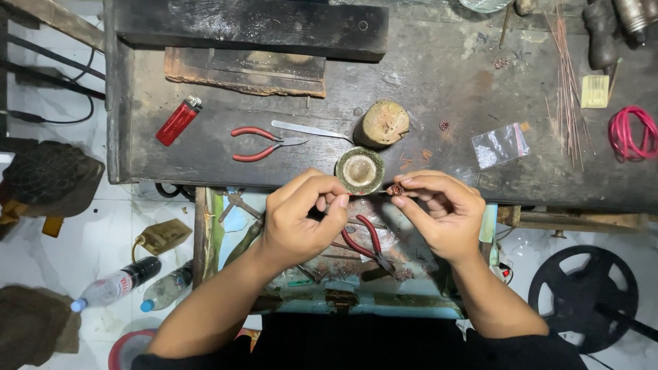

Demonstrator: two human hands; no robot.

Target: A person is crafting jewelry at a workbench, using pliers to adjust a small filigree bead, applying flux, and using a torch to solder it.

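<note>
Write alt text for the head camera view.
The right hand pinches a small coppery wire ornament while the left hand works beside it, above a dark workbench holding red-handled pliers and a red lighter.

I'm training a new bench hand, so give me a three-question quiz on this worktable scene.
1. True or false: the red lighter lies left of the red-handled pliers on the dark workbench.
2. Which hand pinches the small coppery wire ornament? A left hand B right hand
3. Fill in: the coil of wire at the bench's right edge is ____.

Key: 1 true; 2 B; 3 pink.
</note>
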